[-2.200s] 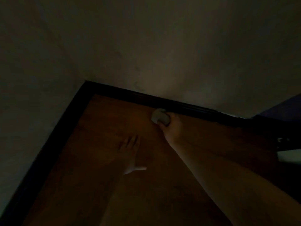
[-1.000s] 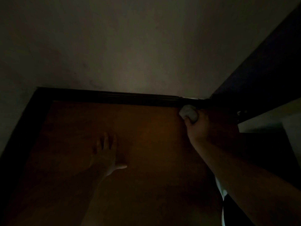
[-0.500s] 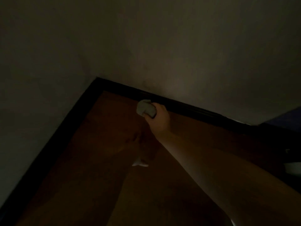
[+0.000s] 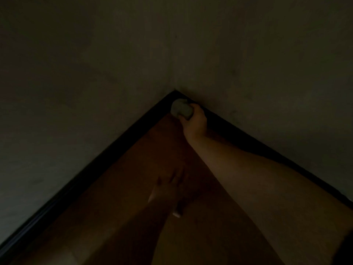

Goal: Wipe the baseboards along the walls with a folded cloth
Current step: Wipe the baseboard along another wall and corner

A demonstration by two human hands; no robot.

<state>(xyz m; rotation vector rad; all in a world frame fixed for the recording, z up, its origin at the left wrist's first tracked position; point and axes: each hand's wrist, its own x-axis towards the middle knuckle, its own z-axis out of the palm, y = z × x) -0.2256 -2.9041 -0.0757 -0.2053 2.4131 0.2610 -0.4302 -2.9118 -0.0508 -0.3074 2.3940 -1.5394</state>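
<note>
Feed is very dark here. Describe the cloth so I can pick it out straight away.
Find the corner where the two walls meet; a black baseboard runs along the foot of each, edging the brown floor. Just right of that corner, the right hand grips the cloth and holds it against the baseboard. It is a pale grey wad, the lightest thing in a dark scene.

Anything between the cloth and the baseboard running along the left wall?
Nothing visible. The right hand holds the cloth at the corner, and the dark baseboard runs bare from there. The left hand rests flat on the floor, away from it.
</note>
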